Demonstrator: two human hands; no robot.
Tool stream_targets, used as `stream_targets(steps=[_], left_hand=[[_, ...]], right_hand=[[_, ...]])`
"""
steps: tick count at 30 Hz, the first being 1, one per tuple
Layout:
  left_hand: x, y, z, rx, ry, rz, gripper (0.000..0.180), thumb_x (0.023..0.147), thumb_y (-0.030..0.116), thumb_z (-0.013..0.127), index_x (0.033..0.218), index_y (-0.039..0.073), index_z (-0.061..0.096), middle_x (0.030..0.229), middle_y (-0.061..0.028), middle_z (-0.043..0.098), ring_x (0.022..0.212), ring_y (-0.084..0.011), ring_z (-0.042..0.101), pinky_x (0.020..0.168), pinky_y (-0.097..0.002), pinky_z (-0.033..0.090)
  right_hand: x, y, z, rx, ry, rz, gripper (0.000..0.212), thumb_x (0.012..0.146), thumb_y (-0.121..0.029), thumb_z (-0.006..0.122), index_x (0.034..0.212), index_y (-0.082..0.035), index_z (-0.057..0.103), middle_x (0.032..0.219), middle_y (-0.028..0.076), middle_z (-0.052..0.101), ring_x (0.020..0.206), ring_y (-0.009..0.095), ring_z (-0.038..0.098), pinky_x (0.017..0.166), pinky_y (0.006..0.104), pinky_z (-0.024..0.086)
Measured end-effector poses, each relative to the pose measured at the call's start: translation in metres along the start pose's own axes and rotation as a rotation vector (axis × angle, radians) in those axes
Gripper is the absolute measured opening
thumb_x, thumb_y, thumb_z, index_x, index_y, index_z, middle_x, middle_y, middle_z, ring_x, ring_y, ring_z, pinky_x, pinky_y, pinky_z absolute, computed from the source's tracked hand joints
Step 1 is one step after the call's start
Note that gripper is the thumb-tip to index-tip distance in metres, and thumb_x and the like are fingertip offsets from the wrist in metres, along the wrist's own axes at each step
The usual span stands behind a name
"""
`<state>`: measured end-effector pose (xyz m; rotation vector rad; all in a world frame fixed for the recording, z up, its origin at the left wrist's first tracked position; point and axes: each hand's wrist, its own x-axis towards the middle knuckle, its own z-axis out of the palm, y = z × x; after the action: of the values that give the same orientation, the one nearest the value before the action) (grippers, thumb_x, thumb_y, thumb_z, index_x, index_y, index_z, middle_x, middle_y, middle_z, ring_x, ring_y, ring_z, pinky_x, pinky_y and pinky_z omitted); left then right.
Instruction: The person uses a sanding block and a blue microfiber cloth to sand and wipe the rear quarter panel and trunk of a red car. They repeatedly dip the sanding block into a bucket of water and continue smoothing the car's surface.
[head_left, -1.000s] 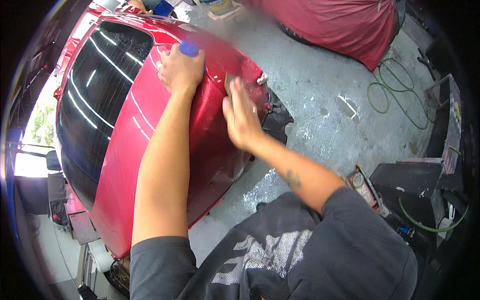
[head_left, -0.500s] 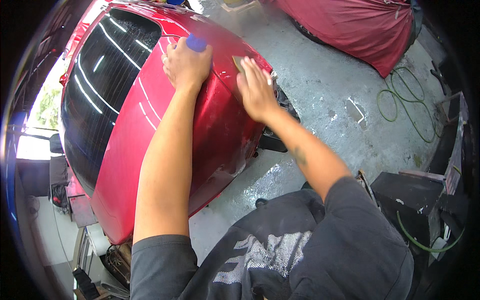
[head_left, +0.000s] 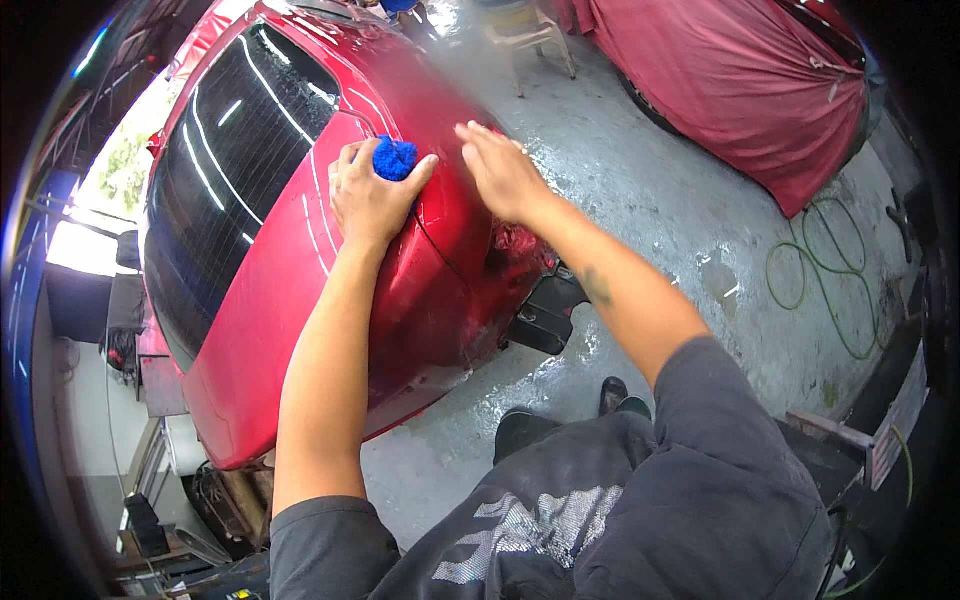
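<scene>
My left hand [head_left: 370, 195] is closed around a crumpled blue cloth [head_left: 395, 158]. It rests on the rear of a red car [head_left: 300, 270], just below the corner of the dark rear window [head_left: 235, 135]. My right hand [head_left: 503, 178] lies along the car's rear corner, fingers extended and pressed together. A thin yellowish-green sheet, like sandpaper, showed under that palm half a second ago; now the hand hides whatever is beneath it. Water and whitish smears mark the paint near the lower rear edge.
A dark bracket [head_left: 548, 312] juts from the car's rear end. Beyond stands a vehicle under a red cover [head_left: 720, 90], with a pale plastic chair [head_left: 530, 40] near it. A green hose [head_left: 825, 262] lies coiled on the wet grey floor [head_left: 660, 200].
Both hands sit lower in the view, and my head view has shifted. My right hand has turned its fingers further left, and the yellowish-green sheet has gone out of sight.
</scene>
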<state>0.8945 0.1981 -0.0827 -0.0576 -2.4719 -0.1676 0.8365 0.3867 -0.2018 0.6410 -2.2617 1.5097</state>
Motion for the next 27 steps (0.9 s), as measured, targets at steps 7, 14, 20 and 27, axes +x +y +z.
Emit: stream_targets(steps=[7, 14, 20, 27], left_hand=[[0.067, -0.026, 0.031, -0.021, -0.130, 0.027, 0.044, 0.084, 0.044, 0.092, 0.110, 0.009, 0.085, 0.117, -0.0144, 0.078, 0.117, -0.0396, 0.073, 0.103, -0.0535, 0.061], [0.137, -0.026, 0.066, -0.045, -0.199, 0.099, 0.044, 0.085, 0.047, 0.087, 0.108, 0.009, 0.085, 0.117, -0.0175, 0.079, 0.117, -0.0427, 0.073, 0.104, -0.0547, 0.060], [0.148, -0.029, 0.084, -0.093, -0.173, 0.160, 0.040, 0.083, 0.040, 0.089, 0.100, 0.005, 0.081, 0.108, -0.0165, 0.074, 0.111, -0.0408, 0.072, 0.100, -0.0545, 0.059], [0.151, -0.023, 0.086, -0.066, -0.171, 0.121, 0.042, 0.080, 0.039, 0.095, 0.106, 0.008, 0.084, 0.111, -0.0142, 0.078, 0.110, -0.0400, 0.073, 0.101, -0.0532, 0.061]], right_hand=[[-0.074, -0.055, 0.021, -0.147, -0.048, -0.164, 0.059, 0.118, -0.030, 0.057, 0.166, 0.004, 0.053, 0.173, 0.026, 0.055, 0.164, 0.043, 0.049, 0.134, 0.0624, 0.035], [0.045, 0.029, 0.049, -0.042, -0.073, 0.090, 0.062, 0.125, -0.038, 0.041, 0.161, 0.010, 0.058, 0.171, 0.032, 0.054, 0.162, 0.048, 0.050, 0.137, 0.0546, 0.036], [0.017, 0.000, 0.023, -0.101, -0.106, -0.102, 0.058, 0.123, -0.032, 0.051, 0.166, 0.006, 0.054, 0.171, 0.029, 0.056, 0.162, 0.048, 0.050, 0.135, 0.0611, 0.036], [0.034, 0.012, 0.018, -0.023, -0.239, 0.015, 0.062, 0.122, -0.030, 0.050, 0.165, 0.014, 0.048, 0.174, 0.037, 0.048, 0.167, 0.050, 0.042, 0.140, 0.0569, 0.030]])
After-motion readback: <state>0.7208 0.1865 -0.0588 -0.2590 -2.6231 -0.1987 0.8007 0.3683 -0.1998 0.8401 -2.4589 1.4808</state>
